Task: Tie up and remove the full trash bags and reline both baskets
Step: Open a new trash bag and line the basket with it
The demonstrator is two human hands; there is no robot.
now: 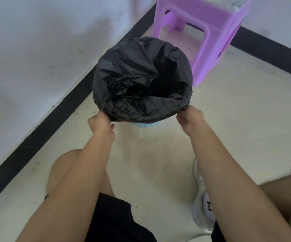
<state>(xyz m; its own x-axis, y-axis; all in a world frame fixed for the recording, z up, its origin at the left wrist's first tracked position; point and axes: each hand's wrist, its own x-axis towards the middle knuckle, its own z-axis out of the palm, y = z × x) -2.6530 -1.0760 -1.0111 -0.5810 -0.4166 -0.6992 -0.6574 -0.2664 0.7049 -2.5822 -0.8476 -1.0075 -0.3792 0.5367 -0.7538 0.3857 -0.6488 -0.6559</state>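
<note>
A black trash bag [141, 81] is spread open over a round basket, its mouth folded over the rim and its inside dark and crumpled. Only a sliver of the light blue basket [142, 125] shows under the bag's near edge. My left hand [100, 123] pinches the bag's near-left edge. My right hand [189, 117] pinches the near-right edge. Both hands sit at the rim on the side closest to me. No second basket or tied bag is in view.
A purple plastic stool [204, 32] stands just behind and right of the basket. A white wall with a black baseboard [57, 117] runs along the left. My knees and a white shoe [203, 205] rest on the pale tiled floor.
</note>
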